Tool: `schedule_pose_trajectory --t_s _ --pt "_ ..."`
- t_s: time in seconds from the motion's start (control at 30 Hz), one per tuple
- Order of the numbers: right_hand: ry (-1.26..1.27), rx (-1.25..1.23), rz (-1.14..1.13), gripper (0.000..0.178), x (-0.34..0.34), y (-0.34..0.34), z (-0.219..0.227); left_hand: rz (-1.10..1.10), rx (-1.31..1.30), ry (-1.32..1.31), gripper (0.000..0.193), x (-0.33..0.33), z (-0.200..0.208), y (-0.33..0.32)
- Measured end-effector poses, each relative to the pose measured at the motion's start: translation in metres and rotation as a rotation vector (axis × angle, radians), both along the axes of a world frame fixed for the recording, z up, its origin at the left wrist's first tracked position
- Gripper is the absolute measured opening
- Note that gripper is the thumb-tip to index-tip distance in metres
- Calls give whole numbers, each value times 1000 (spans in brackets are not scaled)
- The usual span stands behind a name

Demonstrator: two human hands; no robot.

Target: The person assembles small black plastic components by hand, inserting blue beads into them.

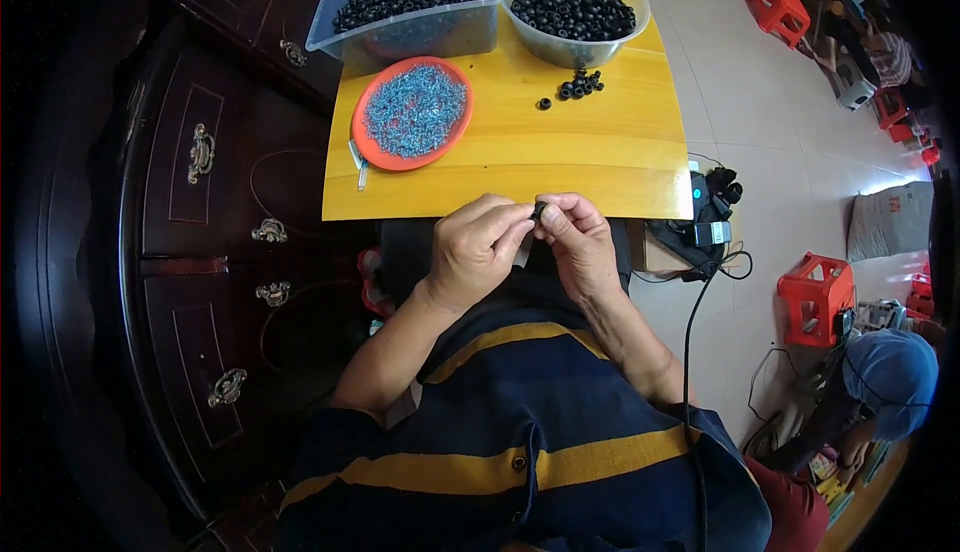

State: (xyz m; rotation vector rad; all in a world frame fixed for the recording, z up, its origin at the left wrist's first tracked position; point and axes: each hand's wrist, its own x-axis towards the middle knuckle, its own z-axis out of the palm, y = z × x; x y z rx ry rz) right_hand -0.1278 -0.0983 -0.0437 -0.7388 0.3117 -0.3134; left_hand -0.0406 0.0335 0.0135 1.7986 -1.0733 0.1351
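Observation:
Just beyond the near table edge, my two hands meet at a small black ring-shaped part [540, 210]. My right hand [582, 247] grips it between thumb and bent fingers. From the other side, my left hand [474, 257] is closed in a pinch, its fingertips against the part; any smaller piece between them is hidden. On the table, an orange-red plate [452, 150] holds a heap of tiny bluish-silver metal pieces. Several loose black parts [578, 87] of the same kind lie on the wood, one of them set apart from the group.
A clear rectangular bin [430, 37] and a round translucent tub [580, 52], both full of black parts, stand at the back of the yellow table [560, 157]. Dark drawers [200, 192] flank the left. Right: red stools [815, 297], a cable [690, 352], another person [890, 382].

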Motion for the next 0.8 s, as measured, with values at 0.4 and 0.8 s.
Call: schedule_pose_trajectory --t_s 0.4,0.8 --pt "-36 -14 92 17 -6 -9 5 -209 44 621 36 10 7 6" --pt "-185 -24 341 29 -9 -22 11 -492 151 525 40 20 17 12"
